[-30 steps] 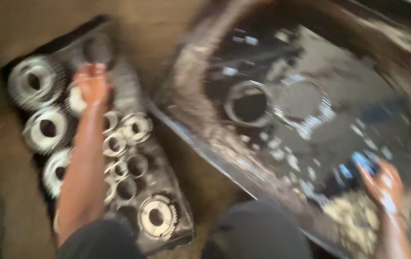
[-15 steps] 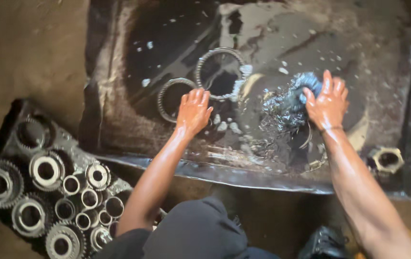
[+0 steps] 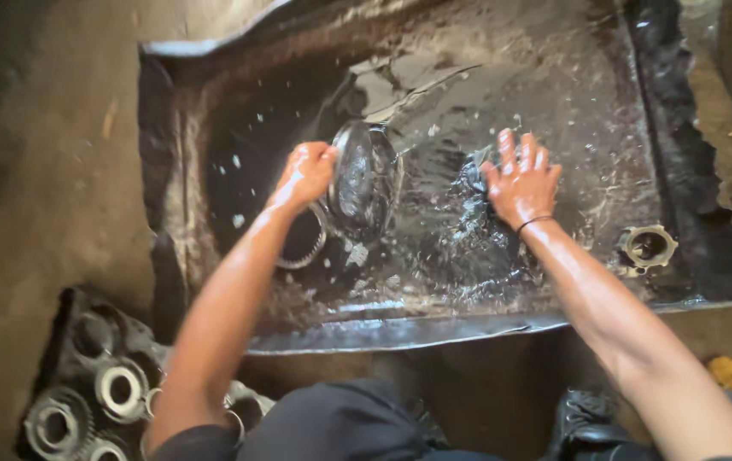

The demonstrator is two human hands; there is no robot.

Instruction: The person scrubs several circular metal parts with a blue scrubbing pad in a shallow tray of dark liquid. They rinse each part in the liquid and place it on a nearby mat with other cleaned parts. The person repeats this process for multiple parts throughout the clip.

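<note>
My left hand (image 3: 304, 173) grips a round metal ring gear (image 3: 364, 179) and holds it tilted up out of the dark liquid in a wide, dented metal tray (image 3: 383, 329). Liquid streams off it. My right hand (image 3: 521, 181) lies palm down in the liquid to the right, fingers spread over a dark cloth (image 3: 474, 175) that is mostly hidden. A second toothed ring (image 3: 302, 248) lies flat in the tray under my left wrist.
A smaller flanged metal part (image 3: 648, 246) rests at the tray's right end. At lower left a black mat (image 3: 97, 376) holds several cleaned gears and bearings. Bare dirt floor surrounds the tray. My knees and a shoe (image 3: 584, 418) are at the bottom.
My left hand went from the gears on the mat into the tray, then lifted a ring gear up on edge. My right hand stayed on the cloth in the liquid.
</note>
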